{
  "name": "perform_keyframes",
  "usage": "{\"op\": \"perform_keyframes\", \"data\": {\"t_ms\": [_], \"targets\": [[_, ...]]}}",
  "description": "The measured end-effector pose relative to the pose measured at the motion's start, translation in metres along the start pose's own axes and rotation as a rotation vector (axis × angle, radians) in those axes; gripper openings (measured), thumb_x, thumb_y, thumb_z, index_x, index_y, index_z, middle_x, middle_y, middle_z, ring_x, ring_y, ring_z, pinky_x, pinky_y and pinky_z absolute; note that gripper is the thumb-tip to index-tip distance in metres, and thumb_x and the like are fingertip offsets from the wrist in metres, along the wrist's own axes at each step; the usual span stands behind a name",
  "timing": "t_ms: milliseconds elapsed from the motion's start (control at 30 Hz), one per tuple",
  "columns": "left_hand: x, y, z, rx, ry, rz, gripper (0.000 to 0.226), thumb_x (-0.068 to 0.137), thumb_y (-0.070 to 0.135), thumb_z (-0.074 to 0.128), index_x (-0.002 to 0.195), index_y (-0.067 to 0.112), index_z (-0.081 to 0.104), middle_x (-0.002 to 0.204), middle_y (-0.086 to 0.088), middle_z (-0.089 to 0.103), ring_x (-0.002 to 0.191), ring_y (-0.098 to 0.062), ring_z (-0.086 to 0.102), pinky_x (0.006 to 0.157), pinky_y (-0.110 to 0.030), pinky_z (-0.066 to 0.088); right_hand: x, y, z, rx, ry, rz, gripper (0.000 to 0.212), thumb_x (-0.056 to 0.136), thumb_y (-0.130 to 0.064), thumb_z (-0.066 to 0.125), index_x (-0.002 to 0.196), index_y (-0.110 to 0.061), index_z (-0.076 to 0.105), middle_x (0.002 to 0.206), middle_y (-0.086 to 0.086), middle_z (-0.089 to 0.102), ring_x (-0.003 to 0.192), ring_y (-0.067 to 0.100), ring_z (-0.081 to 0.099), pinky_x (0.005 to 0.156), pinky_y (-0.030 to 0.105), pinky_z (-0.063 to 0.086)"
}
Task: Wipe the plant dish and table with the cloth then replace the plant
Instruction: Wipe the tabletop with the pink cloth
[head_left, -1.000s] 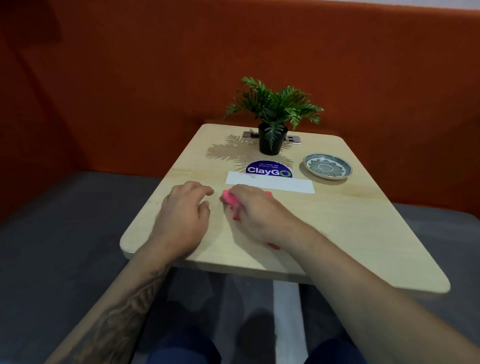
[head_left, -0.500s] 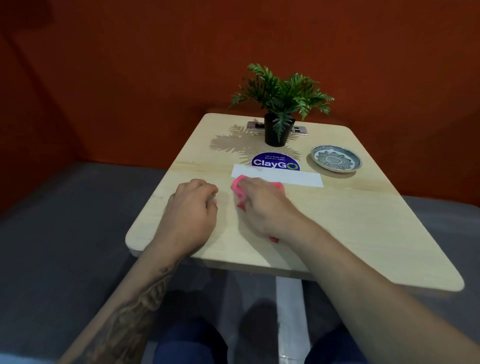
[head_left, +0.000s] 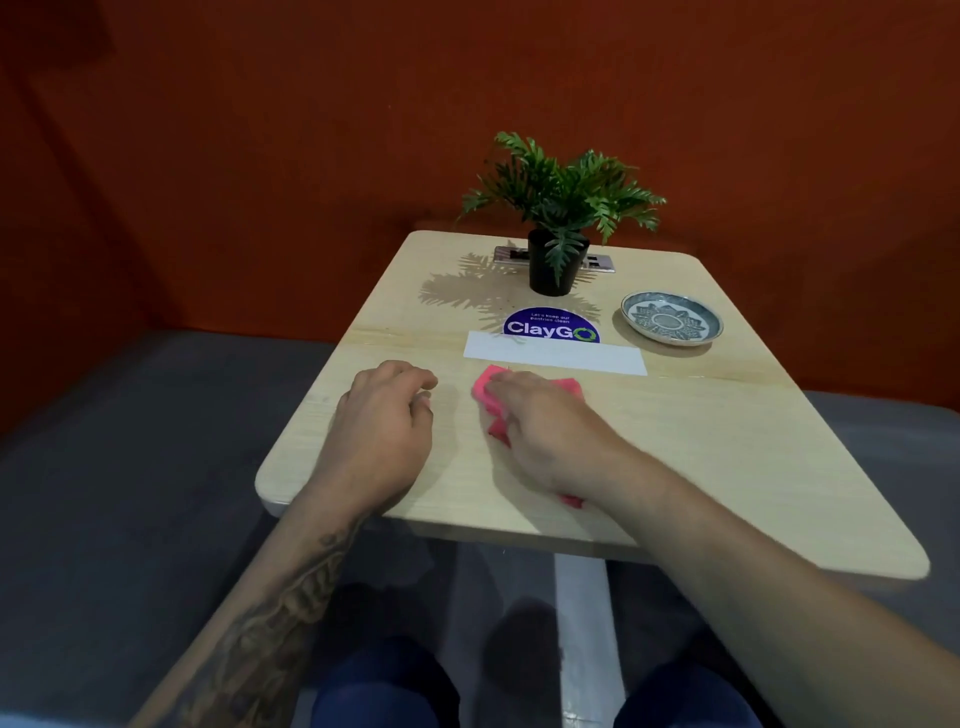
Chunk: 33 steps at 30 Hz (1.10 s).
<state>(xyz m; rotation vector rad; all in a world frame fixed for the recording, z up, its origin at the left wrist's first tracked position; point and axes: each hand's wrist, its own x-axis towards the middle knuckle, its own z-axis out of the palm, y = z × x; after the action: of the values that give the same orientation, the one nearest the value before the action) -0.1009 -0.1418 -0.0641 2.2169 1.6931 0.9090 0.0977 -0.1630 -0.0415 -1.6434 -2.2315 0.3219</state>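
Note:
A pink cloth (head_left: 487, 388) lies on the light wooden table (head_left: 727, 457), pressed flat under my right hand (head_left: 550, 431); only its edges show around the hand. My left hand (head_left: 382, 431) rests on the table beside it, fingers loosely curled and holding nothing. At the far end stands a small green plant in a black pot (head_left: 555, 262), directly on the table. The patterned blue-grey dish (head_left: 671, 318) sits empty to the right of the pot.
A round blue "ClayGo" sticker (head_left: 550, 327) and a white paper strip (head_left: 556, 358) lie between my hands and the pot. A metal socket plate (head_left: 506, 255) is behind the pot. Orange padded walls enclose the table; grey seats flank it.
My right hand has slid the cloth slightly forward toward the white strip. The camera view has tilted and shifted. My left hand stays in place.

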Motion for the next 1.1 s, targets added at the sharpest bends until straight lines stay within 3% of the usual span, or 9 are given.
{"op": "perform_keyframes", "data": {"t_ms": [67,167,333,433,533,667,800,967,1100], "targets": [[0.002,0.001,0.0,0.007,-0.006,0.003,0.028,0.099,0.02,0.046,0.121,0.021,0.064,0.128,0.005,0.06,0.118,-0.019,0.048,0.101,-0.041,0.043,0.005,0.008,-0.009,0.098,-0.033,0.104,0.026,0.093,-0.009,0.046,0.11,-0.015,0.065,0.104,-0.005,0.062,0.097,0.009,0.062,0.1,0.021,0.045],[0.002,0.001,-0.001,0.037,-0.025,-0.012,0.03,0.098,0.019,0.045,0.121,0.021,0.064,0.128,0.005,0.06,0.119,-0.021,0.048,0.102,-0.042,0.042,0.02,0.004,-0.006,0.038,0.014,0.183,0.016,0.087,-0.013,0.049,0.093,-0.027,0.056,0.096,-0.009,0.06,0.099,0.015,0.065,0.093,0.037,0.047],[0.001,0.0,-0.002,0.011,-0.013,-0.027,0.03,0.1,0.021,0.044,0.123,0.022,0.063,0.131,0.006,0.058,0.122,-0.018,0.045,0.104,-0.042,0.041,-0.01,-0.02,0.012,0.072,0.004,-0.032,0.04,0.086,-0.025,0.045,0.12,-0.02,0.065,0.127,-0.002,0.064,0.115,0.019,0.058,0.104,0.043,0.04],[0.001,0.001,-0.002,0.035,-0.012,-0.024,0.031,0.101,0.024,0.044,0.125,0.022,0.062,0.132,0.005,0.057,0.124,-0.019,0.044,0.105,-0.043,0.041,-0.019,0.037,-0.02,0.112,0.035,0.292,0.049,0.086,-0.035,0.048,0.128,-0.013,0.061,0.13,0.009,0.061,0.12,0.03,0.059,0.103,0.047,0.046],[0.004,0.006,0.0,0.111,-0.052,0.01,0.033,0.101,0.027,0.042,0.128,0.021,0.06,0.134,0.003,0.057,0.123,-0.022,0.046,0.105,-0.043,0.041,-0.023,0.065,-0.031,0.039,0.132,0.483,0.026,0.077,-0.026,0.047,0.1,-0.025,0.06,0.111,-0.007,0.064,0.114,0.026,0.059,0.099,0.044,0.042],[0.009,0.015,0.009,0.135,-0.081,0.047,0.035,0.102,0.03,0.04,0.129,0.022,0.059,0.134,0.001,0.056,0.121,-0.023,0.046,0.104,-0.044,0.041,-0.007,0.016,0.007,-0.063,0.212,0.315,0.021,0.076,-0.016,0.052,0.092,-0.03,0.055,0.102,-0.012,0.063,0.109,0.012,0.057,0.089,0.037,0.029],[0.008,0.013,0.005,0.079,-0.049,0.01,0.033,0.102,0.03,0.041,0.129,0.023,0.058,0.137,0.003,0.054,0.127,-0.021,0.042,0.107,-0.043,0.039,-0.023,-0.003,0.019,0.023,0.181,0.039,0.029,0.082,-0.034,0.044,0.102,-0.026,0.062,0.111,-0.01,0.066,0.11,0.018,0.059,0.098,0.043,0.041],[0.009,0.014,0.007,0.006,-0.04,0.011,0.032,0.102,0.031,0.041,0.127,0.024,0.059,0.137,0.005,0.054,0.129,-0.018,0.041,0.108,-0.044,0.039,-0.065,0.085,-0.026,0.02,0.285,0.465,0.022,0.087,-0.014,0.049,0.104,-0.021,0.06,0.102,-0.009,0.066,0.096,0.01,0.059,0.104,0.045,0.041],[0.011,0.01,0.009,-0.067,-0.033,0.026,0.033,0.103,0.034,0.038,0.124,0.023,0.062,0.134,0.003,0.056,0.126,-0.019,0.043,0.106,-0.039,0.039,-0.037,0.037,-0.001,-0.177,0.227,0.397,0.025,0.082,-0.019,0.052,0.105,-0.028,0.058,0.109,-0.01,0.062,0.111,0.016,0.058,0.089,0.038,0.033]]}}
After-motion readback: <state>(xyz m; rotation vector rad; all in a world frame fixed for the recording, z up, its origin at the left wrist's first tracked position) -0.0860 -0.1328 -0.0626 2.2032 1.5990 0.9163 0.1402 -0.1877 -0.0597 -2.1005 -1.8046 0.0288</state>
